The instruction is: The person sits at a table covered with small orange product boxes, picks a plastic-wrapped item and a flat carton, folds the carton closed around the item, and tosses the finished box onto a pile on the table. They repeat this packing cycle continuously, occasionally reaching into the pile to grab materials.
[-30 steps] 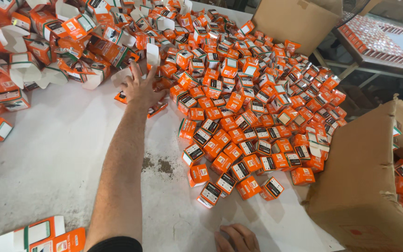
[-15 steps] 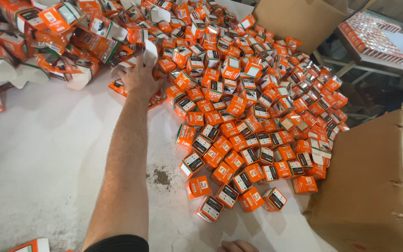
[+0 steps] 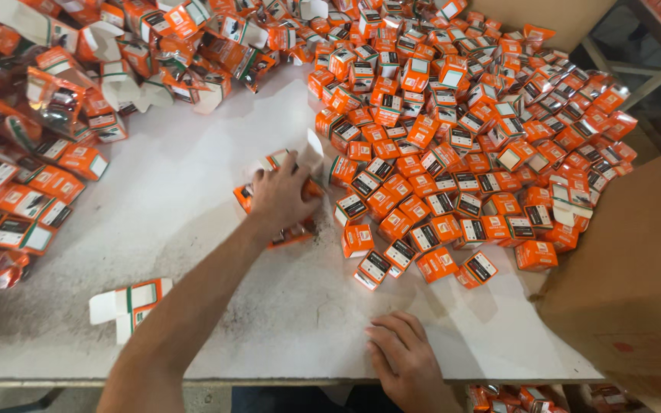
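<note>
My left hand (image 3: 281,197) reaches out over the white table (image 3: 193,168) and is closed on a small orange and white carton (image 3: 306,153) whose white end flap stands open. Under that hand lie a few more orange cartons (image 3: 294,232). Just to its right begins a big heap of small closed orange boxes (image 3: 453,153). My right hand (image 3: 407,359) rests near the table's front edge, fingers spread on the surface and holding nothing.
Unfilled open cartons (image 3: 78,76) are piled along the left and far left. One flattened carton (image 3: 128,302) lies near the front left. A large brown cardboard box (image 3: 636,275) stands at the right. More orange boxes (image 3: 514,398) show below the table's front edge.
My left hand has drawn back from the far pile toward me with a carton in its grip. My right hand has come further into view on the table's front edge.
</note>
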`<state>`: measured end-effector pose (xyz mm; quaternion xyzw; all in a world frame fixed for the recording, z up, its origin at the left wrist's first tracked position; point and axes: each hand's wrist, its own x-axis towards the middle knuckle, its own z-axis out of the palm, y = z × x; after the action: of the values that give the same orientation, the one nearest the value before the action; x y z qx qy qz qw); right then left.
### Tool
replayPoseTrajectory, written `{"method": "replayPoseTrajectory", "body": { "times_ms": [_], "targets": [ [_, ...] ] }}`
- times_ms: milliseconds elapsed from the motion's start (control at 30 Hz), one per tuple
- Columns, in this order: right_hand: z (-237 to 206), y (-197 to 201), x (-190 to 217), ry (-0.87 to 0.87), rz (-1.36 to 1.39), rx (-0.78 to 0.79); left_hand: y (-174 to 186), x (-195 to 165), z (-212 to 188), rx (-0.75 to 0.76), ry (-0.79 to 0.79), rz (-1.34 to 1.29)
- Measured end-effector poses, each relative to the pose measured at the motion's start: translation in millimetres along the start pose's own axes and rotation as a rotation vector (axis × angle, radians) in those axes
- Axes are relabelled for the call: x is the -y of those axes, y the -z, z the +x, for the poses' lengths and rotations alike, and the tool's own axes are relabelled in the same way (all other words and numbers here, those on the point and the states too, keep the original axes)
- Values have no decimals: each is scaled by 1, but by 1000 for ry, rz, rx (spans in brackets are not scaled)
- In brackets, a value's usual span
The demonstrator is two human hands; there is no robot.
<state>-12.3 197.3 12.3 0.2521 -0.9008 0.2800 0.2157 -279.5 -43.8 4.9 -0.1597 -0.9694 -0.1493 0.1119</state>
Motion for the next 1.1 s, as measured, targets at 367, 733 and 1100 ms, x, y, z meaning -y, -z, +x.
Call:
{"method": "replayPoseTrajectory", "body": {
  "times_ms": [367, 733, 1100],
  "targets": [
    [117, -79, 33, 403, -174, 214, 35, 10, -74, -398, -73, -487],
    [35, -58, 29, 272, 109, 109, 49, -7, -48, -159, -280, -358],
    [6, -54, 5, -260, 604, 88, 77, -20, -28, -552, -161, -452]
  ]
}}
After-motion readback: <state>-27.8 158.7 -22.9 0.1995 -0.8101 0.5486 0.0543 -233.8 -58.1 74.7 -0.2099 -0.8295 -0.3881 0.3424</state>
